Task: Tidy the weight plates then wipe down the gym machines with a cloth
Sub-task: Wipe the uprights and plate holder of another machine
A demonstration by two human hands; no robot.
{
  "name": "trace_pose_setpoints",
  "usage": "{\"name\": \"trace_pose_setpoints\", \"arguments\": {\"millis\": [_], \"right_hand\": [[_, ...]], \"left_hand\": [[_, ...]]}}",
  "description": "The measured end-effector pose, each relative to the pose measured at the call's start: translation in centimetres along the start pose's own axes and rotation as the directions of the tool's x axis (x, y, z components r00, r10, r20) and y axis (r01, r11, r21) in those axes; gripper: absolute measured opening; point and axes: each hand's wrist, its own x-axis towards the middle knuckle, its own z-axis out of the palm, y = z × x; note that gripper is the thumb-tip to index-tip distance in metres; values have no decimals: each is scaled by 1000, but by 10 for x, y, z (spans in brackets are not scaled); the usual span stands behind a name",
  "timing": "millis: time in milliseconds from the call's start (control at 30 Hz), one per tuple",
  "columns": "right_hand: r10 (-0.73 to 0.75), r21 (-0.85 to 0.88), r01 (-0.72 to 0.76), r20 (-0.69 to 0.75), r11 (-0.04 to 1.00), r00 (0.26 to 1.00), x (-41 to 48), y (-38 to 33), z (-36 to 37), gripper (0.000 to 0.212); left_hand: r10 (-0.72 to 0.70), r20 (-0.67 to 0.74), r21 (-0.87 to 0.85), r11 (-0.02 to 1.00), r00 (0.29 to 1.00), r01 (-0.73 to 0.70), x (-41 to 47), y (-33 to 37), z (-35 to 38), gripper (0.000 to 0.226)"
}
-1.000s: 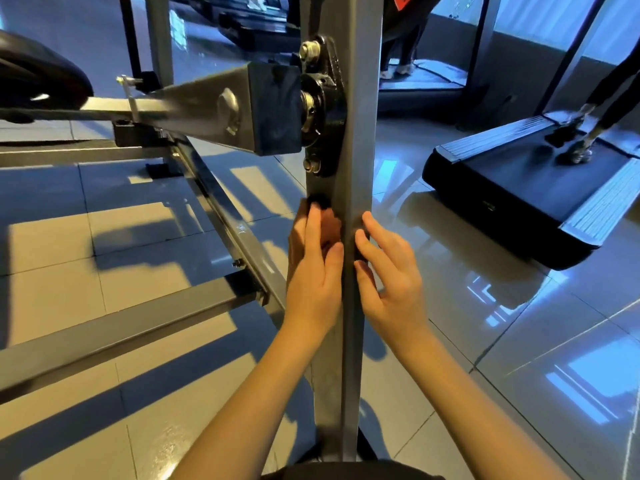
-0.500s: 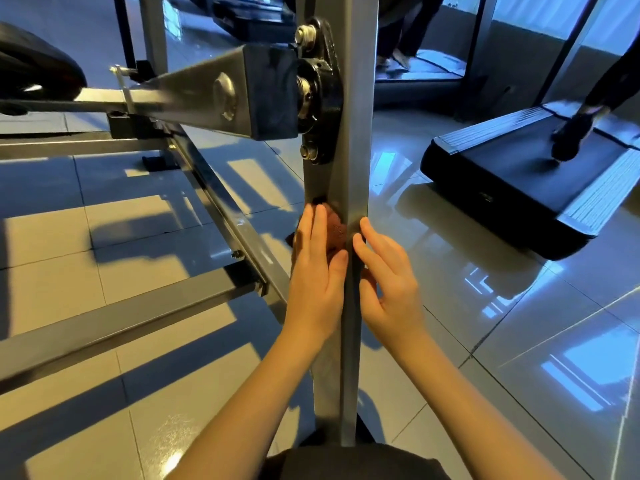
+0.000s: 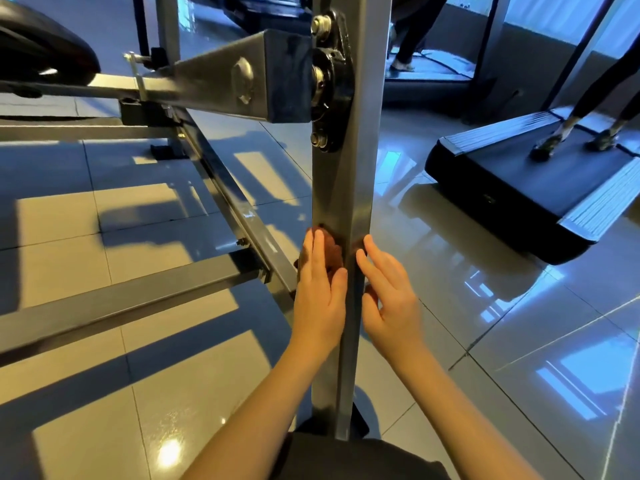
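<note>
Reddish-brown cloth sits just below mid-frame, pinned against the left face of the grey steel upright by your left hand, whose fingers are straight and press rather than grip. Your right hand lies flat-fingered on the opposite face, level with it; whether the cloth wraps round under it, I cannot tell. The upright's long axis runs from bottom centre to top centre, so your stroke probably follows it, up toward the bolted pivot bracket or down. No brand, label or writing is readable.
</note>
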Motion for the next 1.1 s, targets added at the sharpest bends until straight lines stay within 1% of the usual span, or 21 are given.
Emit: {"name": "trace_pose_setpoints", "arguments": {"millis": [67, 133, 200, 300, 400, 467, 533, 667, 767, 867, 967, 1100], "right_hand": [[20, -22, -20, 18, 1000, 1000, -4, -1, 0, 44], [37, -40, -35, 32, 999, 999, -8, -2, -1, 46], [45, -43, -43, 60, 998, 997, -12, -3, -3, 47], [63, -31, -59, 129, 998, 990, -16, -2, -6, 51], [114, -48, -107, 166, 993, 980, -17, -6, -7, 55], [176, -63, -166, 198, 984, 964, -18, -11, -8, 57], [222, -87, -206, 247, 975, 943, -17, -17, -10, 63], [285, -138, -251, 354, 958, 891, -10, -33, -19, 70], [312, -184, -259, 391, 948, 866, -7, -38, -25, 70], [319, -185, -264, 412, 946, 854, -7, -39, -28, 69], [311, -150, -273, 419, 950, 853, -7, -39, -28, 70], [295, -125, -267, 419, 955, 859, -7, -38, -29, 70]], "left_hand": [[-71, 4, -3, 997, 997, 71, -17, -13, 6, 61], [-101, 16, 0, 995, 995, 101, -25, -18, 7, 61], [-95, 18, -32, 995, 995, 95, -19, -11, 4, 61], [-41, -3, -63, 997, 999, 40, -4, 4, 2, 60], [-35, -30, -70, 997, 999, 33, -5, 5, 5, 59], [-67, -26, -69, 995, 997, 65, -13, 0, 7, 59], [-88, -5, -53, 995, 996, 88, -19, -3, 7, 59], [-117, 46, -5, 993, 992, 117, -16, -5, 1, 60], [-147, 76, 2, 989, 986, 147, -12, -5, -1, 61], [-129, 41, -6, 992, 991, 129, -14, -5, 1, 61], [-127, -14, -14, 992, 992, 127, -17, -8, 7, 59], [-121, -53, -18, 993, 991, 120, -16, -9, 11, 59]]}}
